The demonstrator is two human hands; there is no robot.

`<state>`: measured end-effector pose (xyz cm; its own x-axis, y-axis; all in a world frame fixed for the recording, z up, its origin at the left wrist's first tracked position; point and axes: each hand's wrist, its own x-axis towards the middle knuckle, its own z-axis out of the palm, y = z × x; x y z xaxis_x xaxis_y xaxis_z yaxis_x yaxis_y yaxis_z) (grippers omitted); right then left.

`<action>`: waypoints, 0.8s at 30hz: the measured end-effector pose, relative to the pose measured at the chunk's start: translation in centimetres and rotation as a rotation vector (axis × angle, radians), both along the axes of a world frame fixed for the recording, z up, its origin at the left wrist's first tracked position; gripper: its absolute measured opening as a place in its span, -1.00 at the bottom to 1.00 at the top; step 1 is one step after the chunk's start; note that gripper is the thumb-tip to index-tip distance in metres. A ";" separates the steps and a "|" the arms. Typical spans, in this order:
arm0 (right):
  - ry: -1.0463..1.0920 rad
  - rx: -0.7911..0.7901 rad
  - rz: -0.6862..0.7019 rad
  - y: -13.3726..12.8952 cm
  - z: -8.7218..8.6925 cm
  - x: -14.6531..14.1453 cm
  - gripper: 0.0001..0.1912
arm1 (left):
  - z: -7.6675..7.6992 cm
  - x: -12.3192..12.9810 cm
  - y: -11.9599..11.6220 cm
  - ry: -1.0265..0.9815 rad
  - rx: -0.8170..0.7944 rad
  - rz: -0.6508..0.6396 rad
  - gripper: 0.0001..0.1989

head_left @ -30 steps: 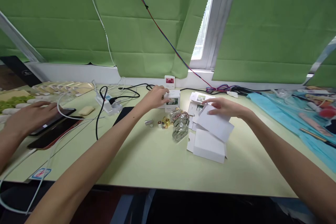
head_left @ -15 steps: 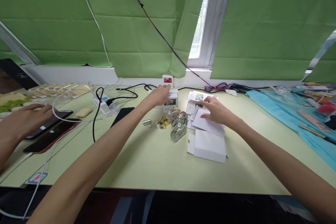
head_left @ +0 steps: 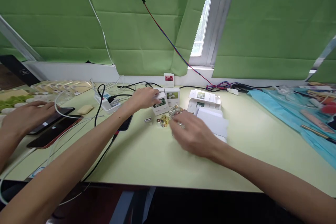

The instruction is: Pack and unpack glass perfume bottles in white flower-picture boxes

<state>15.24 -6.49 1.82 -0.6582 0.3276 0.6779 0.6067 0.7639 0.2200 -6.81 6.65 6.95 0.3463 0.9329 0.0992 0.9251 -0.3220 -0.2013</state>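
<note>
My left hand grips the left side of a small, tilted white box with a flower picture. A second white box stands right behind it. My right hand, blurred by motion, has its fingers closed round the clear glass bottles, partly hiding them. Gold caps and a silver cylinder lie left of the bottles. To the right are flattened white cartons and an open white box.
Another person's hand rests at the left by two phones. A power strip with cables lies nearby. A small box stands by the wall. Blue plastic sheeting with loose items covers the right side.
My left hand has moved left, and the white box is now shifted left and tilted. My right hand has moved from the white cartons left and nearer to me, onto the bottles.
</note>
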 end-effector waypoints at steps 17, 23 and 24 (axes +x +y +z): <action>-0.649 -0.299 -0.058 7.4 -2.5 -13.0 -0.74 | -0.1 -8.8 -3.2 -0.099 -0.029 0.273 -0.42; -0.548 -0.279 -0.112 6.6 -2.1 -11.9 -0.75 | -0.5 -10.5 -5.6 -0.307 -0.062 0.338 -0.34; -0.468 -0.279 -0.104 6.1 -2.2 -11.9 -0.72 | -0.7 -10.8 -6.3 -0.351 -0.068 0.363 -0.34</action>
